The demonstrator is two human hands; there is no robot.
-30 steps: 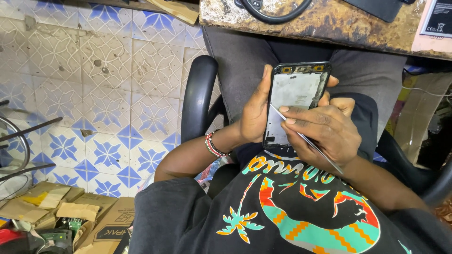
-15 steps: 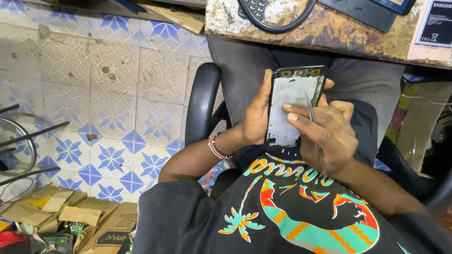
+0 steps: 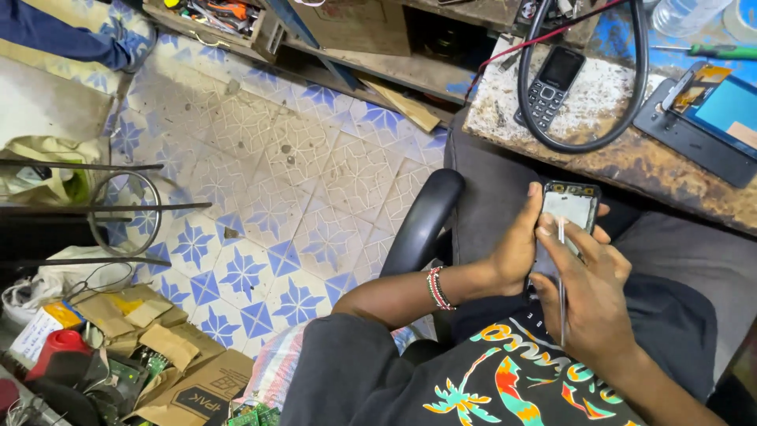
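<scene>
My right hand (image 3: 590, 296) sits nearest, over my lap, fingers closed around thin metal tweezers (image 3: 561, 284) whose tip rests on the opened phone (image 3: 568, 214). My left hand (image 3: 516, 251) grips that phone along its left edge, thumb up by the top corner. The phone stands nearly upright above my lap, its pale inner face toward me; what the tweezer tip touches is too small to make out, possibly a flat cable. A beaded bracelet (image 3: 436, 288) circles my left wrist. Left of it is the chair's black armrest (image 3: 422, 221). Beyond, on the worn workbench (image 3: 631, 162), a small keypad phone (image 3: 550, 85) lies inside a black cable loop (image 3: 587, 146) near the bench's left edge. A dark tablet-like device (image 3: 706, 118) lies toward the right edge.
</scene>
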